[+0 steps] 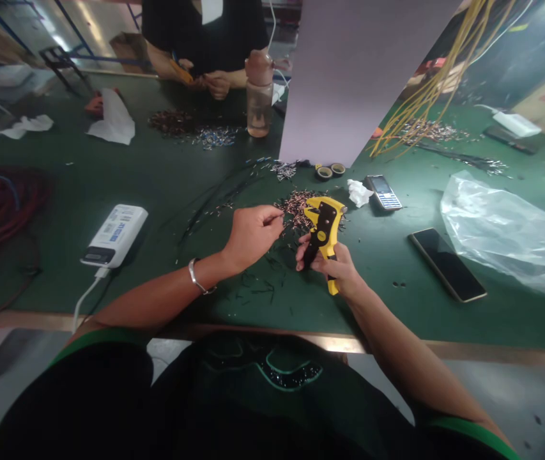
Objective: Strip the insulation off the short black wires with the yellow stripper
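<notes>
Legible text: none | power bank [117, 231]: print blurred | wire stripper [322, 232]: badge unreadable

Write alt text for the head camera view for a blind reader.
Right hand holds a yellow-black hand tool over a green table; curled left hand beside small coppery pieces. White power bank at left; keypad phone and smartphone at right.

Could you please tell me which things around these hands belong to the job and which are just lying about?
Likely in use:
- yellow hand tool, held in the right hand
- pile of small coppery pieces, by the left hand

Apparently just lying about:
- smartphone
- keypad phone
- crumpled tissue
- white power bank
- clear plastic bag
</notes>
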Demonstrator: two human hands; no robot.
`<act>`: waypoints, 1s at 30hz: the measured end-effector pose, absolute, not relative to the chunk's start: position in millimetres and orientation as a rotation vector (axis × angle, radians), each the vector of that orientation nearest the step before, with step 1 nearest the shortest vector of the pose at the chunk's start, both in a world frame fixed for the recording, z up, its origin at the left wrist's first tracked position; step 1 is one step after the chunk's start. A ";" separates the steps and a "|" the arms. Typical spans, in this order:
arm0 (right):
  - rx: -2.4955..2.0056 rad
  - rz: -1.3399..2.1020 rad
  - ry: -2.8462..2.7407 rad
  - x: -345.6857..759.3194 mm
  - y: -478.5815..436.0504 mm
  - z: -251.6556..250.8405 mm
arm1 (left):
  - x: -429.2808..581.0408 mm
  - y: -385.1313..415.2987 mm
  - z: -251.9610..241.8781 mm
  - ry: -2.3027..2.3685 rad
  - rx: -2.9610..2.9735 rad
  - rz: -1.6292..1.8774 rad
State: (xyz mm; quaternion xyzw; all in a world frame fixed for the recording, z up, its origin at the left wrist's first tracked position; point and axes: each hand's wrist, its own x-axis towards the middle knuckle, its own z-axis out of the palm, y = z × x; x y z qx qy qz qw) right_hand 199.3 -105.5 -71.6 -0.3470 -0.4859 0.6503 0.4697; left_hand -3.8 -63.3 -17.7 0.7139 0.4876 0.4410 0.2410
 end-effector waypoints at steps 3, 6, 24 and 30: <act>-0.835 1.603 -1.187 198.3 -105.9 -70.7 | -4.2 -62.0 -18.6 1.346 1.965 1.200; -0.830 1.623 -1.179 197.7 -106.4 -69.2 | -3.0 -62.8 -20.6 1.355 1.965 1.183; -0.883 1.567 -1.180 200.3 -105.9 -68.2 | 10.5 -86.9 -21.5 1.142 1.893 0.944; -0.845 1.562 -1.230 198.5 -106.3 -69.1 | 9.9 -87.4 -13.3 1.026 1.816 0.902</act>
